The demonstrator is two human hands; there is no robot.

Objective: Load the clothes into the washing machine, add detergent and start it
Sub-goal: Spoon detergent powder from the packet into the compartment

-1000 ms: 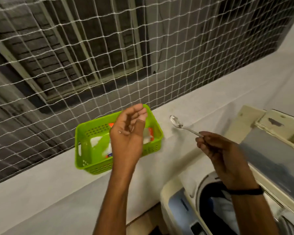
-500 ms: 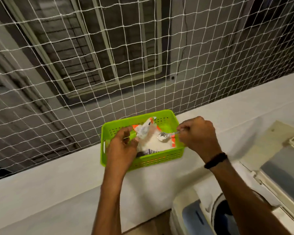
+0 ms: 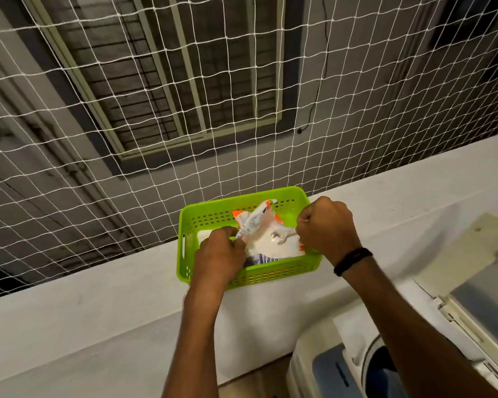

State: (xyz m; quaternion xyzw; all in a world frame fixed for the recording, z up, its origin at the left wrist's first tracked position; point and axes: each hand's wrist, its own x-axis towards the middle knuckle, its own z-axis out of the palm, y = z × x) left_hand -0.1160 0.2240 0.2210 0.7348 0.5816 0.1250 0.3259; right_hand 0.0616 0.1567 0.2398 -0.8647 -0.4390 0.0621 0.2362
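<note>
Right hand's (image 3: 327, 225) spoon (image 3: 282, 238) inside detergent packet (image 3: 259, 225)

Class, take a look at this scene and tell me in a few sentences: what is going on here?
A person is scooping detergent. The left hand holds open a white and orange detergent packet lying in a green plastic basket on a white ledge. The right hand grips a metal spoon, its bowl in the white powder. The white top-loading washing machine stands open at lower right.
</note>
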